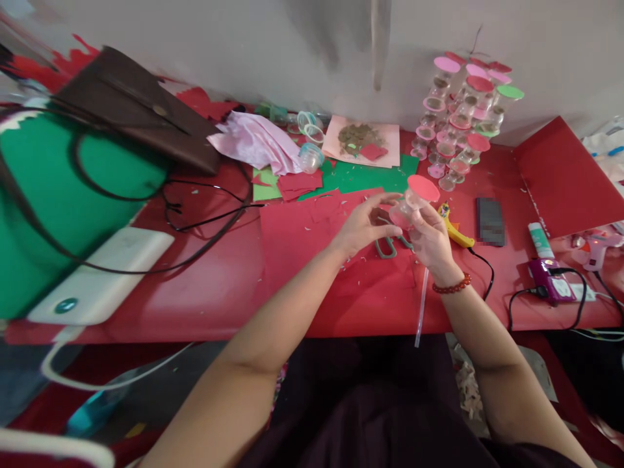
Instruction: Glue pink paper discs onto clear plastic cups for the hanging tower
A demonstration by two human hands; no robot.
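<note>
A red counter (214, 292) carries everything, a green panel (29, 195) at its left and a brown bag (131, 107) behind. Red sheets (297, 234) lie near the middle; a tower of clear cups with coloured discs (479, 84) rises at the back right. The white device (117, 266) at left bears a green oval mark, its lettering too small to read.

Over the sheets, the right hand (431, 240) has its fingers clamped on a pair of joined clear cups topped by a red disc (423, 188). The left hand (363, 224) curves around the pair's left side, thumb and index apart; whether those fingers grip it I cannot quite tell.

A yellow glue gun (458, 235) lies just right of the right hand, then a dark flat device (490, 221), blurred. The white-and-green tube (539, 240) has no legible print at this size. Smallest is a red bead bracelet (453, 284) on the right wrist.
</note>
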